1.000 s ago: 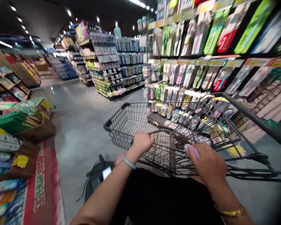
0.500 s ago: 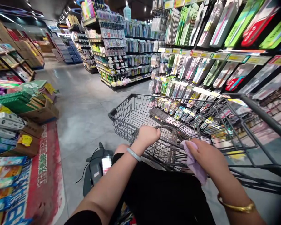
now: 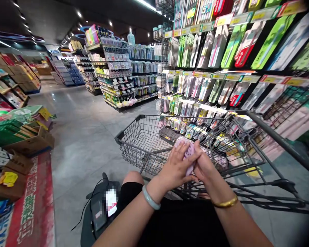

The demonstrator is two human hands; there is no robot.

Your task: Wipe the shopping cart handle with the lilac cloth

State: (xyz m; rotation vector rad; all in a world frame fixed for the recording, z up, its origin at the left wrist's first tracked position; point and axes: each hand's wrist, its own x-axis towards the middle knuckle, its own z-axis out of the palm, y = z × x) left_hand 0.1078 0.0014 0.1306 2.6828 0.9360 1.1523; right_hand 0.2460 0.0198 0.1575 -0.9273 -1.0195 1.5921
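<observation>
A small lilac cloth [image 3: 188, 152] is pressed between my two hands above the near end of a black wire shopping cart [image 3: 141, 137]. My left hand [image 3: 176, 166] wraps over the cloth from the left; a pale green bangle sits on that wrist. My right hand [image 3: 204, 166] grips the cloth from the right, with a gold bangle on its wrist. Neither hand touches the cart. The cart's basket looks bare. My lap in black clothing fills the bottom of the view.
Racks of packaged toothbrushes [image 3: 221, 68] line the right, close to the cart. Cardboard boxes of goods [image 3: 23, 140] and a red floor display [image 3: 31, 206] stand on the left. A dark device with a cable [image 3: 100, 209] lies by my knee. Grey aisle floor [image 3: 84, 130] runs ahead.
My left hand has let go of the cart's handle and come across to my right hand. Both hands now hold the lilac cloth together.
</observation>
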